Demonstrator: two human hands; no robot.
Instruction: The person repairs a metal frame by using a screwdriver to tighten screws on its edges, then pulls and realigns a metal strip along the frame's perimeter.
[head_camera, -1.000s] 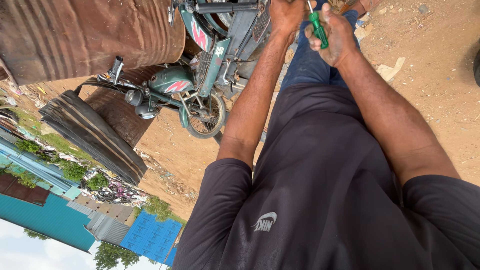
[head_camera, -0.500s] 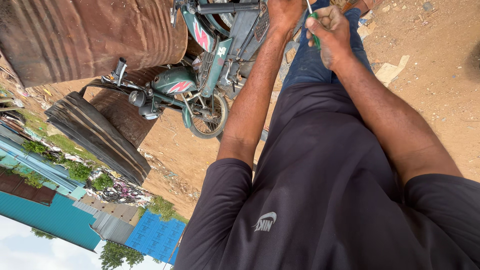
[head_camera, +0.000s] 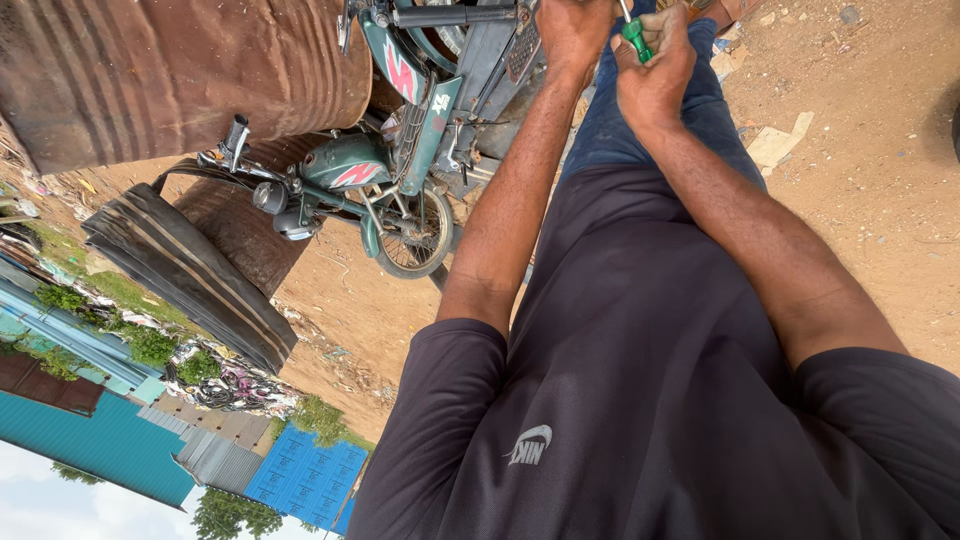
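My view is tipped over, looking down my dark shirt and blue trousers. My right hand (head_camera: 655, 75) is closed around a green-handled screwdriver (head_camera: 636, 38), whose metal shaft points toward the top edge. Just left of it, my left hand (head_camera: 575, 30) rests against a dark part of a green moped (head_camera: 400, 165). Its fingers are hidden past the top edge, so its grip is unclear. The two hands are close together, a little apart.
A rusty metal drum (head_camera: 180, 70) lies beside the moped, with a dark ribbed mat or tyre strip (head_camera: 190, 270) near it. Sandy ground (head_camera: 860, 200) holds scraps of cardboard (head_camera: 775, 145). Blue and teal sheds (head_camera: 300, 470) and rubbish lie beyond.
My right hand with the screwdriver has shifted only slightly near the moped. My left hand stays in the same place, and the view has swayed a little.
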